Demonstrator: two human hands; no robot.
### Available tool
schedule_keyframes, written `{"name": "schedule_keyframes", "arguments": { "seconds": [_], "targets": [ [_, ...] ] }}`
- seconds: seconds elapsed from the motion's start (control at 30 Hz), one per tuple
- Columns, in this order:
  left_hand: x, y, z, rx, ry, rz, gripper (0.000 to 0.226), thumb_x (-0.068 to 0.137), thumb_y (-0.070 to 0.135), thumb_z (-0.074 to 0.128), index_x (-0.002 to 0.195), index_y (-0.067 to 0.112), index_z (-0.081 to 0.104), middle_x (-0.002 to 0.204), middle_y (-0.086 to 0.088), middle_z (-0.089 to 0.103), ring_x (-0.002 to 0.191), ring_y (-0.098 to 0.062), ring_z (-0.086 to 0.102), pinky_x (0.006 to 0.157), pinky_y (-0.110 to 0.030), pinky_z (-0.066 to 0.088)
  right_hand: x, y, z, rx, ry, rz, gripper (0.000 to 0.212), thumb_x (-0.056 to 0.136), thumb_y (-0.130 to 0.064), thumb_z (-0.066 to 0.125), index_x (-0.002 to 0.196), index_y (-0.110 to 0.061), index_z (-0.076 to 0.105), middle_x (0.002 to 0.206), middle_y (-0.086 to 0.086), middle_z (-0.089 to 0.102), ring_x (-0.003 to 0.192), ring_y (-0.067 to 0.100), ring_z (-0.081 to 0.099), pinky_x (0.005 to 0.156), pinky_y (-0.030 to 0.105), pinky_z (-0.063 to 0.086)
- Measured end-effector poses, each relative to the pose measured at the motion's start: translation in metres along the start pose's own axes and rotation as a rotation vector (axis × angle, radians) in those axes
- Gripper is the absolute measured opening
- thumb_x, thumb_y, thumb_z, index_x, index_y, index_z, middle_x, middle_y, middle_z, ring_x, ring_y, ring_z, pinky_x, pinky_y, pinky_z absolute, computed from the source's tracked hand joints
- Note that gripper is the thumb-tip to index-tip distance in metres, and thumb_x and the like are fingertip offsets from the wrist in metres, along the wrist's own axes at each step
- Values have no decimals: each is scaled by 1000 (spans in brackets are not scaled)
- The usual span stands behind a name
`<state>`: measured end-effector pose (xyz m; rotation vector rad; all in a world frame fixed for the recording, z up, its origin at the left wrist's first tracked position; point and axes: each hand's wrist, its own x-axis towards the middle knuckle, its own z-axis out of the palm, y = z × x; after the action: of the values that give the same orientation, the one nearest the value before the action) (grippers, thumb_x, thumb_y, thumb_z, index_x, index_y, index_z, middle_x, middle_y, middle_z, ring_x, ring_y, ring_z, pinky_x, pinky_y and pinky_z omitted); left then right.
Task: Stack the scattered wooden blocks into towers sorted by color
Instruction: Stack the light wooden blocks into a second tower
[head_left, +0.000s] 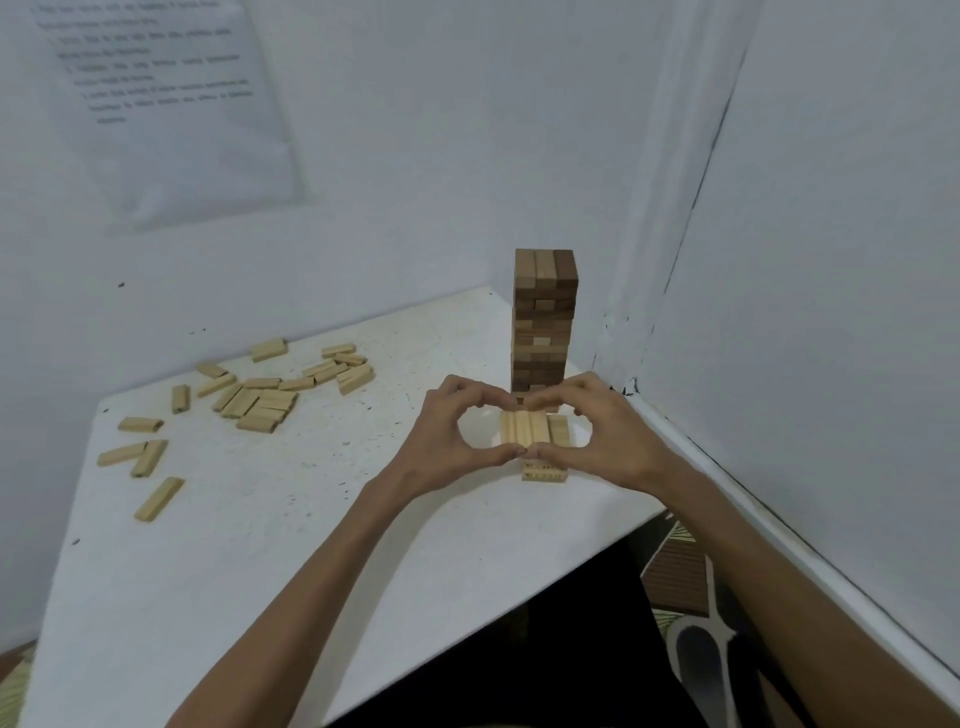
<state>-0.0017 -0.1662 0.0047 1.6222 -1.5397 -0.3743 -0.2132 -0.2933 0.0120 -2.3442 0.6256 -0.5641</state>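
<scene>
We see left hand (444, 441) and right hand (597, 436) both curled round the short light stack (530, 428), pinching it, by the tabletop's (260, 561) right edge. Dark tower (544, 322) stands just behind at the far right corner; loose light blocks (270, 402) lie scattered far left.

Soft, even, slightly dim indoor light, faint shadows, no glare, wide-angle bending of wall lines toward the edges, printed sheet (171, 98) at upper left blurred, unreadable
</scene>
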Motion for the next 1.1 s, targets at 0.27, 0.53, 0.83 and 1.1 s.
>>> {"name": "schedule_keyframes", "arguments": {
  "seconds": [0.27,0.53,0.83,1.1],
  "targets": [
    [13,1,17,14,-29,-10,60,68,57,84,122,41,67,127,23,62,131,-10,42,110,-51,40,-5,20,-7,-9,14,35,62,76,-53,86,131,-50,58,129,-14,50,128,-5,42,107,29,41],
    [18,2,21,30,-46,-26,59,70,43,92,124,38,68,124,34,57,129,-2,39,113,-49,37,-5,29,-5,-4,26,54,61,77,-51,85,132,-47,59,128,-15,50,128,-2,44,107,33,44],
    [20,6,24,46,-62,-24,56,73,32,94,122,33,68,120,55,43,121,18,34,113,-50,37,-5,35,-4,-10,38,36,59,79,-49,85,132,-42,61,127,-16,56,126,-3,46,100,21,40],
    [20,4,24,45,-70,-24,58,73,33,94,124,36,66,122,54,44,122,19,32,112,-51,37,-6,36,-4,-11,39,14,58,80,-48,85,132,-40,61,126,-17,59,122,1,49,99,23,41]
  ]
}}
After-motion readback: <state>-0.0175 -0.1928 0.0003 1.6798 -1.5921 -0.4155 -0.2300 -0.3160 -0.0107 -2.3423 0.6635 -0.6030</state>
